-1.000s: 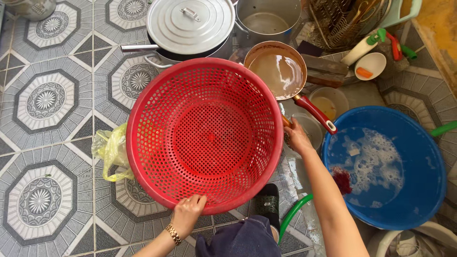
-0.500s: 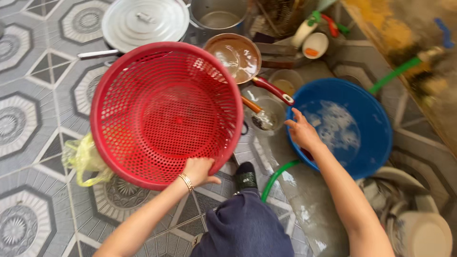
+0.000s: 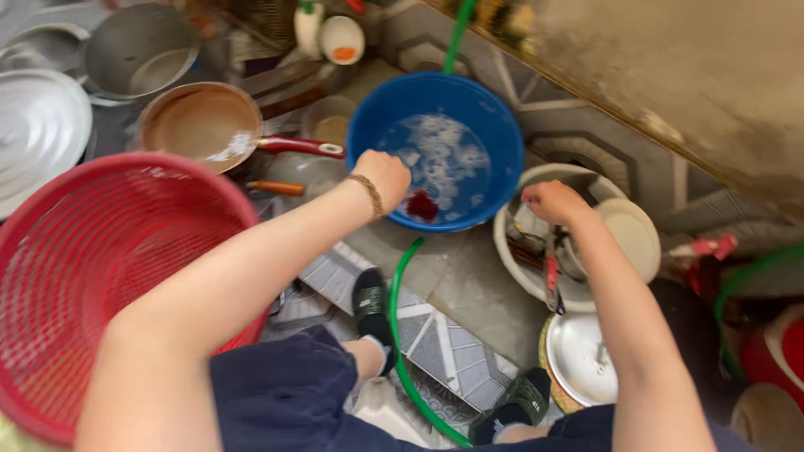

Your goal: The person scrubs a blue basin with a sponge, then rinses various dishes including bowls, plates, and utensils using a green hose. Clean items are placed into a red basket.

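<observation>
Blue basin [image 3: 435, 151] of soapy water sits on the wet tiled floor [image 3: 452, 276] ahead of the person's feet, and the left hand [image 3: 383, 177] rests on its near rim, fingers curled into a loose fist; whether that grip actually pinches the rim cannot be told, since the fingertips are turned away. A dark red scrubbing cloth [image 3: 423, 205] lies in the water just beside that hand. The right hand [image 3: 553, 202] is closed too, down among the things in the white bowl [image 3: 536, 276] to the right of the basin; it seems to be on one of the utensils [image 3: 548, 259] there, though which one is hidden under the knuckles. A pale plate [image 3: 632, 238] leans in the same bowl.

Further out, a green hose [image 3: 402, 318] curves between the sandals, the red colander [image 3: 100, 285] stands well to the left under the forearm, and a frying pan with a red handle [image 3: 205, 125] lies beyond it, near a steel pot [image 3: 138, 54] and a lid [image 3: 38, 125].

Risk, as I judge it: the floor is wet and the hose runs underfoot, so a shift of weight could slip or snag. Wet, soapy fingers could also let crockery drop, and the plate is propped loosely enough to slide if the bowl's contents are disturbed.
</observation>
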